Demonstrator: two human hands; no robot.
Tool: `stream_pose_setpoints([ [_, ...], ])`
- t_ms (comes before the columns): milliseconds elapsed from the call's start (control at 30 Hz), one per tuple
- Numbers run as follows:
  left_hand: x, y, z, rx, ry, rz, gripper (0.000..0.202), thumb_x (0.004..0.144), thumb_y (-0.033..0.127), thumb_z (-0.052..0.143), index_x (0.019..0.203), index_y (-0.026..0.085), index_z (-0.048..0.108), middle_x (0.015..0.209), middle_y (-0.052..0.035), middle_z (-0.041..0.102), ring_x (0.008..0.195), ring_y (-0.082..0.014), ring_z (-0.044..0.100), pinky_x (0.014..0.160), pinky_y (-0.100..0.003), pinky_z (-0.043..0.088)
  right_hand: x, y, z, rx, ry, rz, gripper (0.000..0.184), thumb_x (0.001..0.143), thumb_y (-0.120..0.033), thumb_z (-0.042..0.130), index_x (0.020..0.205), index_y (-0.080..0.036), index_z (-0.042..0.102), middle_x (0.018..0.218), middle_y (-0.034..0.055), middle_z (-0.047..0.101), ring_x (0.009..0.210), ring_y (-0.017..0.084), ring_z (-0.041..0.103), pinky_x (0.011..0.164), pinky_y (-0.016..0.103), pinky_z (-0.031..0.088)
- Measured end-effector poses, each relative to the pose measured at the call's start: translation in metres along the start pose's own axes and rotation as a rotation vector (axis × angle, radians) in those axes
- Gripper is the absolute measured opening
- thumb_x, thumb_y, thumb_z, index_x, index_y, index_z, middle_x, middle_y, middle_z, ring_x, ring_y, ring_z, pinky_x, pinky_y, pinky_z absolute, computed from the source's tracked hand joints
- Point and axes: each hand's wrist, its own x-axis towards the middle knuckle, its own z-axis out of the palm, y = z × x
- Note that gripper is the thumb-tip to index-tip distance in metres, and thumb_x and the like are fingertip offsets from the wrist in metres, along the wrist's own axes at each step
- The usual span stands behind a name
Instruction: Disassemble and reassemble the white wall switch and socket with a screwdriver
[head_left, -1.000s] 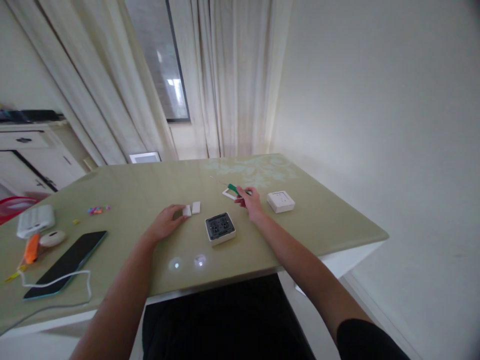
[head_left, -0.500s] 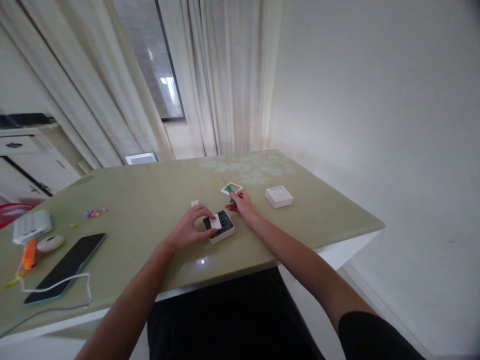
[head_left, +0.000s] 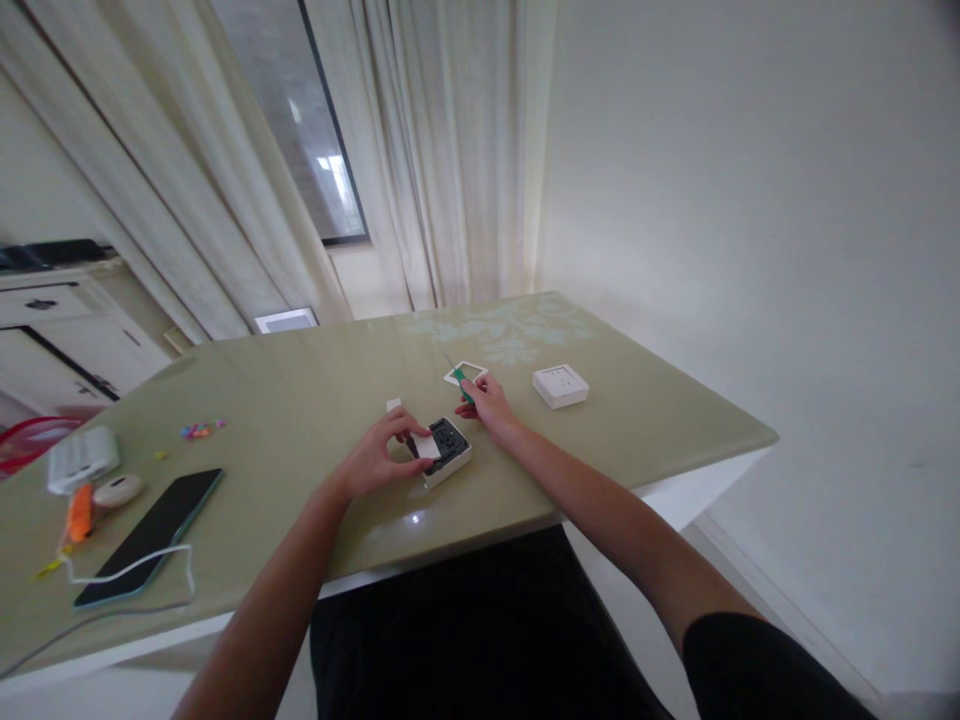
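My left hand [head_left: 375, 455] pinches a small white rectangular plate [head_left: 426, 446] between thumb and fingers. The plate lies over the left part of an opened white box with a black inside [head_left: 452, 441], which looks like a wall switch or socket. My right hand [head_left: 489, 406] is closed around the green handle of a screwdriver [head_left: 462, 378], just beyond and right of the box. Its thin shaft points away from me, over a white square frame [head_left: 478, 370] on the table. Another small white piece [head_left: 393, 404] lies behind my left fingers, partly hidden.
A white wall socket box [head_left: 560, 386] sits to the right on the greenish table [head_left: 300, 400]. On the left lie a phone [head_left: 154, 530] with a white cable [head_left: 189, 575], an orange object [head_left: 79, 513], a white case [head_left: 84, 458] and colourful small bits [head_left: 201, 430].
The camera view has shifted slightly, so the table items appear a little further right. Both hands keep almost the same pose, holding the white plate and the screwdriver.
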Motion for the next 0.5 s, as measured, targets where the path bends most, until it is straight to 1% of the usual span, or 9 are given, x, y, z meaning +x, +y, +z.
stream_pose_setpoints([
  [100, 0.001, -0.006, 0.004, -0.054, -0.002, -0.019, 0.037, 0.09, 0.047, 0.082, 0.122, 0.027, 0.08, 0.124, -0.0101, 0.073, 0.113, -0.0272, 0.071, 0.091, -0.039, 0.06, 0.0, 0.0, 0.0, -0.01, -0.002, 0.001, 0.03, 0.106, -0.037, 0.069, 0.127, -0.016, 0.067, 0.113, 0.0062, 0.072, 0.087, 0.017, 0.072, 0.073, 0.032, 0.065],
  [167, 0.002, -0.009, 0.006, -0.085, 0.004, -0.036, 0.038, 0.093, 0.049, 0.08, 0.125, 0.027, 0.08, 0.13, -0.0117, 0.074, 0.119, -0.0287, 0.072, 0.097, -0.043, 0.062, 0.0, 0.0, 0.0, -0.017, -0.005, 0.003, 0.031, 0.106, -0.038, 0.07, 0.129, -0.016, 0.067, 0.116, 0.0071, 0.072, 0.091, 0.018, 0.073, 0.077, 0.034, 0.065],
  [267, 0.002, -0.011, 0.009, -0.113, 0.034, -0.056, 0.039, 0.091, 0.052, 0.082, 0.12, 0.026, 0.081, 0.132, -0.013, 0.075, 0.119, -0.0311, 0.074, 0.104, -0.05, 0.061, 0.0, -0.001, 0.0, -0.024, -0.008, 0.001, 0.032, 0.106, -0.038, 0.07, 0.129, -0.016, 0.067, 0.117, 0.0074, 0.072, 0.092, 0.019, 0.073, 0.078, 0.035, 0.065],
  [333, 0.001, -0.011, 0.011, -0.123, 0.06, -0.063, 0.041, 0.088, 0.055, 0.085, 0.117, 0.026, 0.082, 0.129, -0.0131, 0.076, 0.117, -0.0319, 0.074, 0.105, -0.053, 0.061, -0.001, -0.001, 0.0, -0.028, -0.009, -0.001, 0.031, 0.106, -0.038, 0.07, 0.128, -0.016, 0.067, 0.116, 0.007, 0.072, 0.09, 0.018, 0.073, 0.076, 0.034, 0.065],
  [433, 0.001, -0.01, 0.014, -0.14, 0.087, -0.061, 0.041, 0.087, 0.057, 0.086, 0.114, 0.026, 0.082, 0.128, -0.0128, 0.075, 0.115, -0.0309, 0.075, 0.102, -0.052, 0.064, -0.001, -0.002, 0.0, -0.034, -0.01, -0.001, 0.032, 0.106, -0.038, 0.07, 0.129, -0.016, 0.067, 0.118, 0.0074, 0.072, 0.092, 0.019, 0.073, 0.078, 0.035, 0.065],
  [500, 0.001, -0.009, 0.017, -0.149, 0.097, -0.053, 0.042, 0.086, 0.057, 0.087, 0.113, 0.026, 0.082, 0.127, -0.0125, 0.074, 0.115, -0.0304, 0.075, 0.102, -0.052, 0.064, -0.002, -0.002, 0.0, -0.04, -0.011, 0.0, 0.033, 0.106, -0.038, 0.07, 0.131, -0.017, 0.067, 0.121, 0.0082, 0.072, 0.096, 0.02, 0.073, 0.081, 0.038, 0.066],
])
